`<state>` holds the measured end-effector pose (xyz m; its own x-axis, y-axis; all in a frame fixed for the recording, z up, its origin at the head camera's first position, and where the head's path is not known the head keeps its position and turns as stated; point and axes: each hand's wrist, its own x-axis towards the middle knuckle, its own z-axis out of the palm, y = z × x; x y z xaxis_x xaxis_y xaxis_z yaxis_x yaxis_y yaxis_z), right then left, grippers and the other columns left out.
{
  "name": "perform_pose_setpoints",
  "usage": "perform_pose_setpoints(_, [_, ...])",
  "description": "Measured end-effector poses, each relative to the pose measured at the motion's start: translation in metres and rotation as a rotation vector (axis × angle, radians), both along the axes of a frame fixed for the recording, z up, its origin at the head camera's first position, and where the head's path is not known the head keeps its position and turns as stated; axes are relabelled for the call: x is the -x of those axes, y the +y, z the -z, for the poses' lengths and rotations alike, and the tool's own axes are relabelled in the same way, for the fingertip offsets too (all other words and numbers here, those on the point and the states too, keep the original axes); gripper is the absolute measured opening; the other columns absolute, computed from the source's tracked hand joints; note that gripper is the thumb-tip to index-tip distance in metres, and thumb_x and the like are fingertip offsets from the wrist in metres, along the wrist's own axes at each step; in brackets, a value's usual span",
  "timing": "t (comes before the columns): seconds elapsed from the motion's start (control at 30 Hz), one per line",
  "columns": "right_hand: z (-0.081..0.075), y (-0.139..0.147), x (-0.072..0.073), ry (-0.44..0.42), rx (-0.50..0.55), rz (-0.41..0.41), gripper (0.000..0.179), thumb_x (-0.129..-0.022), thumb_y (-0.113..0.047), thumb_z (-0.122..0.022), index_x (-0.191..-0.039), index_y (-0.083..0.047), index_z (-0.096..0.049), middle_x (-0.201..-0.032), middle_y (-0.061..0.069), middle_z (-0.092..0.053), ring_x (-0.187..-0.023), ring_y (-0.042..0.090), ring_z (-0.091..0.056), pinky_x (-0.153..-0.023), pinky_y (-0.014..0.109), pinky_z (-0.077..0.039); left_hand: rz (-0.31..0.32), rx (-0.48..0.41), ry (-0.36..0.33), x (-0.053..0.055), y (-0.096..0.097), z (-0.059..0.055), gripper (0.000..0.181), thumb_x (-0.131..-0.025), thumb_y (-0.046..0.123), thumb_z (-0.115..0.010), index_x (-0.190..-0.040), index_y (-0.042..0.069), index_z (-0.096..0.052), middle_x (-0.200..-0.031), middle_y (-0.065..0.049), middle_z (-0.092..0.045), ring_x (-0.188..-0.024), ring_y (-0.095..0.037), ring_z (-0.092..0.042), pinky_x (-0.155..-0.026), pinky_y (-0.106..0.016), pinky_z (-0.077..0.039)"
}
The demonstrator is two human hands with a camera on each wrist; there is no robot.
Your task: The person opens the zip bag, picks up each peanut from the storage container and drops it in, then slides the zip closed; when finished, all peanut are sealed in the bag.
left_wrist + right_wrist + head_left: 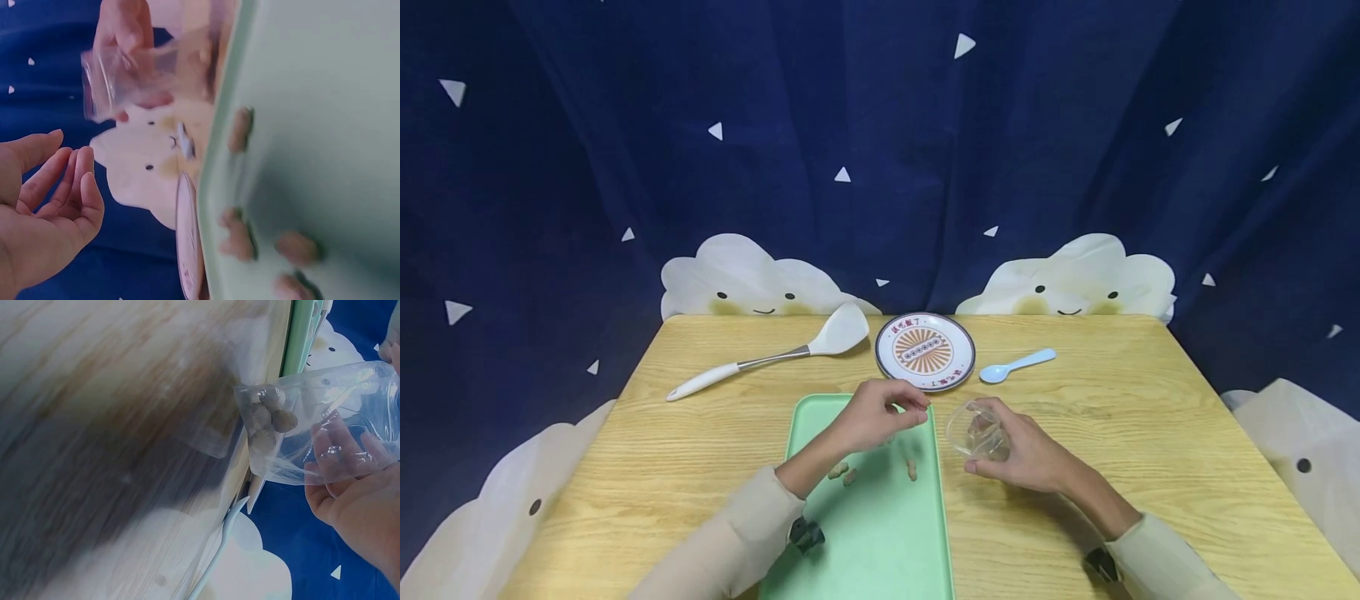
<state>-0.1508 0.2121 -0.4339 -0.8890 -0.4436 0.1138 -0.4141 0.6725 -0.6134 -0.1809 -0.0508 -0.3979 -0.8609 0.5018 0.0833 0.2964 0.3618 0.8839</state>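
My right hand (1026, 450) holds a clear plastic zip bag (972, 431) by its upper part, thumb and fingers curved round it, just right of the tray. Inside, at the bottom of the bag, lie several round brown nut-like balls (284, 420). Over the far end of the green tray (891, 546) hovers my left hand (880, 414), its fingers loosely bent. In the left wrist view the fingertips (87, 159) are near the thumb with nothing between them. Several peanuts (912, 470) in their shells lie on the tray, partly below the left hand.
A round patterned plate (958, 354) sits behind the tray, with a small blue spoon (1018, 365) to its right. Far left lies a white spatula (838, 331) with a long handle. A dark blue curtain (895, 108) hangs along the back edge of the wooden table (647, 467).
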Motion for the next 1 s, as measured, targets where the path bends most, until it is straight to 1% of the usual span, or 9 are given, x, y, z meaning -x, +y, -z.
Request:
perform_pose_setpoints(0.1, [0.000,0.000,0.000,-0.008,0.001,0.002,0.076,-0.071,-0.048,-0.078,-0.133,-0.022,-0.041,-0.104,-0.002,-0.064,-0.098,0.017,-0.062,-0.086,0.041,-0.048,-0.022,0.011,0.006,0.004,-0.012,0.007,0.012,-0.087,0.016,-0.068,-0.098,0.013,-0.071,-0.091,0.000,-0.071,-0.085,-0.008,-0.062,-0.074,-0.025,-0.051])
perform_pose_setpoints(0.27, [0.000,0.001,-0.001,-0.014,-0.001,0.005,0.077,-0.071,-0.047,-0.078,-0.134,-0.020,-0.041,-0.104,-0.003,-0.064,-0.098,0.017,-0.062,-0.084,0.040,-0.049,-0.037,0.011,0.013,0.010,-0.036,0.020,0.013,-0.086,0.012,-0.068,-0.098,0.007,-0.071,-0.092,-0.006,-0.071,-0.084,-0.011,-0.063,-0.077,-0.029,-0.052])
perform_pose_setpoints(0.4, [0.000,0.002,-0.001,-0.010,-0.002,0.006,0.077,-0.072,-0.046,-0.078,-0.133,-0.019,-0.041,-0.104,-0.002,-0.064,-0.097,0.017,-0.062,-0.083,0.039,-0.049,-0.048,0.022,-0.039,0.011,-0.055,0.026,0.017,-0.085,0.011,-0.068,-0.100,0.001,-0.069,-0.095,-0.010,-0.070,-0.085,-0.014,-0.063,-0.078,-0.027,-0.051])
perform_pose_setpoints(0.47, [0.000,0.002,-0.001,-0.010,-0.001,0.005,0.077,-0.072,-0.046,-0.078,-0.133,-0.019,-0.041,-0.104,-0.002,-0.064,-0.097,0.017,-0.062,-0.083,0.039,-0.049,-0.049,0.037,-0.062,0.006,-0.062,0.020,0.017,-0.086,0.008,-0.067,-0.100,-0.002,-0.068,-0.095,-0.013,-0.069,-0.086,-0.018,-0.063,-0.077,-0.025,-0.050])
perform_pose_setpoints(0.5, [0.000,0.002,-0.001,-0.009,0.000,0.004,0.077,-0.072,-0.046,-0.078,-0.133,-0.019,-0.041,-0.104,-0.002,-0.064,-0.097,0.017,-0.062,-0.083,0.039,-0.049,-0.046,0.044,-0.071,0.005,-0.066,0.019,0.016,-0.086,0.006,-0.067,-0.099,-0.003,-0.068,-0.095,-0.015,-0.069,-0.086,-0.020,-0.063,-0.077,-0.025,-0.050])
perform_pose_setpoints(0.63, [0.000,0.002,-0.001,-0.004,0.001,-0.001,0.077,-0.072,-0.046,-0.078,-0.133,-0.019,-0.041,-0.104,-0.002,-0.064,-0.097,0.017,-0.062,-0.083,0.039,-0.049,-0.053,0.101,-0.099,0.005,-0.085,0.024,0.016,-0.086,0.007,-0.067,-0.099,-0.002,-0.068,-0.093,-0.014,-0.069,-0.089,-0.022,-0.062,-0.078,-0.029,-0.049])
perform_pose_setpoints(0.73, [-0.001,0.002,0.000,-0.003,0.007,-0.005,0.077,-0.072,-0.045,-0.079,-0.134,-0.018,-0.041,-0.104,-0.002,-0.065,-0.096,0.017,-0.062,-0.082,0.039,-0.049,-0.055,0.149,-0.123,0.013,-0.098,0.039,0.018,-0.086,0.011,-0.068,-0.100,0.001,-0.068,-0.094,-0.008,-0.070,-0.092,-0.018,-0.061,-0.081,-0.032,-0.048])
perform_pose_setpoints(0.9, [-0.001,0.002,0.000,-0.012,0.012,-0.006,0.077,-0.072,-0.044,-0.079,-0.134,-0.018,-0.041,-0.104,-0.001,-0.064,-0.096,0.017,-0.062,-0.082,0.038,-0.049,-0.024,0.197,-0.149,0.016,-0.110,0.047,0.017,-0.083,0.004,-0.068,-0.100,0.001,-0.068,-0.098,-0.011,-0.069,-0.090,-0.019,-0.062,-0.077,-0.031,-0.049])
perform_pose_setpoints(1.0, [-0.001,0.002,0.000,-0.011,0.008,-0.008,0.077,-0.072,-0.044,-0.079,-0.134,-0.019,-0.041,-0.104,-0.001,-0.064,-0.096,0.017,-0.062,-0.082,0.038,-0.049,0.015,0.225,-0.123,0.016,-0.112,0.050,0.019,-0.079,-0.002,-0.068,-0.098,0.001,-0.069,-0.097,-0.013,-0.070,-0.087,-0.020,-0.062,-0.075,-0.030,-0.050])
